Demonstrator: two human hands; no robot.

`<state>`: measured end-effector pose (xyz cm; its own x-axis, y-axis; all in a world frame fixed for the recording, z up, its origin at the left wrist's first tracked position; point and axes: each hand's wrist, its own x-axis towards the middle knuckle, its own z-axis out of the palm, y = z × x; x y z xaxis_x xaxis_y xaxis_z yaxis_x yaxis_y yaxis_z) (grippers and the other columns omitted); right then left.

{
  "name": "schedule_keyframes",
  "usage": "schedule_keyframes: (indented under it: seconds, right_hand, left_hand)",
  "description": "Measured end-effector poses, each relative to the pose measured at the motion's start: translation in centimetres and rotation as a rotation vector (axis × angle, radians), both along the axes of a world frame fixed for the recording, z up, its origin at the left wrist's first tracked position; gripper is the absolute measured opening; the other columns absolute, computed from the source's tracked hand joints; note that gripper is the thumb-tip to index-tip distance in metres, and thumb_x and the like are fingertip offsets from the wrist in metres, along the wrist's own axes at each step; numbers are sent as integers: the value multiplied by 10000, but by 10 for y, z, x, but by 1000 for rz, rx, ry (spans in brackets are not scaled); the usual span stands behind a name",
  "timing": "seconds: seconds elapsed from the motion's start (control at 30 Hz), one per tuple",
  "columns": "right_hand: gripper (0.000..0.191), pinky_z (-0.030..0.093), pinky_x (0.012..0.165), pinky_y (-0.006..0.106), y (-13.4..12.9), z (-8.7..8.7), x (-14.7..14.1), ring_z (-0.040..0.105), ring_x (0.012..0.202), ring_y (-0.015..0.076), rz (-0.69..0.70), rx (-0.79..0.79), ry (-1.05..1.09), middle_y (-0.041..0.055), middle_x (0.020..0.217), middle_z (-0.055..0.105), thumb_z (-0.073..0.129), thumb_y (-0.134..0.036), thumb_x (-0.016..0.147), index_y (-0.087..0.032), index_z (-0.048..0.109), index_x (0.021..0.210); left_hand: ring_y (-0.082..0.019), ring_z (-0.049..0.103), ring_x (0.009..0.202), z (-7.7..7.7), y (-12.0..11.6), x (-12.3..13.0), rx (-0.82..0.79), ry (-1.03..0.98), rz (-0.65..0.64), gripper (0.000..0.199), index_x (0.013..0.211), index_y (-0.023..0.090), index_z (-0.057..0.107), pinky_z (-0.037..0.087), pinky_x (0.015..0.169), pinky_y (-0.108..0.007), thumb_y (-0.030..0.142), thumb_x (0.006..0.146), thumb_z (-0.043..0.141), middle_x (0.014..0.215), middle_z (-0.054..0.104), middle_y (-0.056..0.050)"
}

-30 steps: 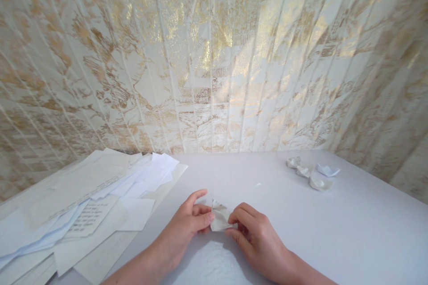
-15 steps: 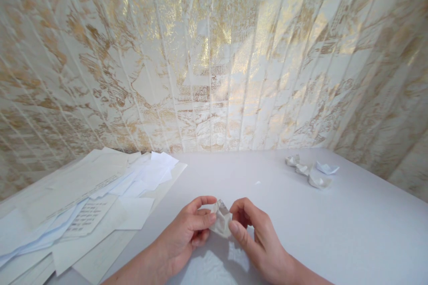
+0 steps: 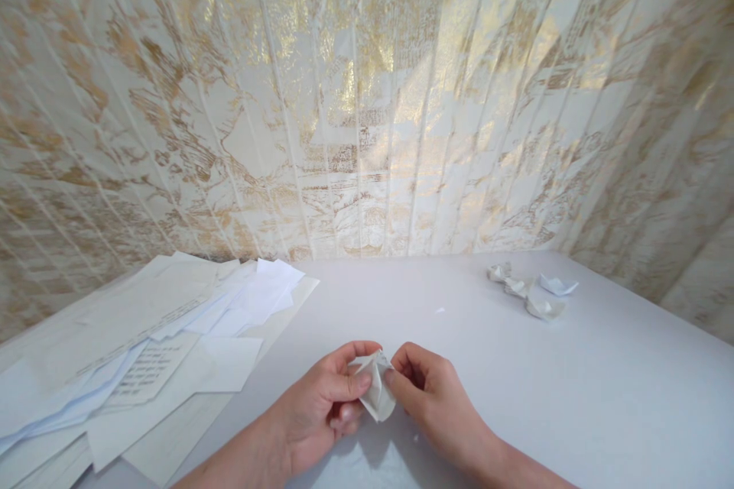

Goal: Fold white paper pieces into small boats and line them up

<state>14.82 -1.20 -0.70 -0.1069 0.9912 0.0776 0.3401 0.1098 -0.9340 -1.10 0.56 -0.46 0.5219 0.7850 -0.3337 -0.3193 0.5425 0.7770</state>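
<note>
A small folded piece of whitish paper (image 3: 378, 391) is held up above the table at the bottom middle of the head view. My left hand (image 3: 326, 396) pinches its left side between thumb and fingers. On the opposite side, the thumb and bent forefinger of my right hand (image 3: 436, 393) close on its upper right edge. Creases run down the paper to a point at the bottom. Fingertips cover parts of both its edges.
Overlapping loose sheets (image 3: 172, 367), some printed, spread over the left of the white table (image 3: 459, 428). Several small folded paper pieces (image 3: 544, 309) lie at the back right. A tiny paper scrap (image 3: 440, 310) rests mid-table. Behind hangs a gold-patterned curtain (image 3: 355, 130).
My right thumb and forefinger have moved left and closed on the paper. The paper has turned, and a sharp fold with a lower point now faces me.
</note>
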Motion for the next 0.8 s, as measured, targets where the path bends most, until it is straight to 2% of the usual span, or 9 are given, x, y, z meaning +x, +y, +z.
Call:
schedule_keyframes:
  seconds: [0.13,0.23,0.37,0.47,0.63,0.73,0.8]
  right_hand:
    - [178,254,421,194,-1,3,0,332,465,83,-40,43,-73,-68,491,384,487,-234,739,-179,443,575]
    - [196,238,408,190,-1,4,1,314,447,78,-73,75,-137,-79,470,355,479,-195,716,-196,390,541]
    - [198,232,404,187,-2,2,0,313,434,75,-86,83,-186,-82,461,345,458,-139,683,-206,357,526]
    - [189,235,409,189,-2,3,0,323,438,76,-76,91,-221,-77,465,356,451,-125,673,-205,362,528]
    - [149,262,420,191,-2,8,2,358,449,83,-36,106,-228,-71,483,388,461,-171,722,-196,416,583]
    - [40,316,442,192,-2,11,3,404,469,92,-24,169,-205,-64,540,438,490,-201,734,-178,511,758]
    - [103,338,460,195,-2,10,3,424,484,96,-13,238,-203,-53,574,469,496,-186,730,-172,546,819]
  left_hand:
    - [3,274,372,4,-1,2,7,49,7,497,942,171,535,81,414,-191,280,528,789,566,485,69]
    - [-16,303,413,7,-3,3,95,87,-4,551,953,188,515,90,407,-195,352,507,794,631,483,62]
    - [-74,430,545,5,-6,4,289,268,12,578,989,206,487,252,455,-183,381,520,776,704,485,46]
    - [-109,474,603,3,-6,5,416,424,44,490,979,192,495,332,529,-212,351,578,729,737,506,24]
    - [-106,429,550,8,-6,6,540,533,17,265,865,142,563,301,493,-213,296,661,635,649,504,16]
    - [-89,374,502,14,-7,7,618,607,-3,209,832,134,606,265,468,-205,240,654,629,568,455,43]
    - [-85,360,493,16,-8,6,659,628,-36,209,837,134,622,258,467,-204,225,648,633,553,445,51]
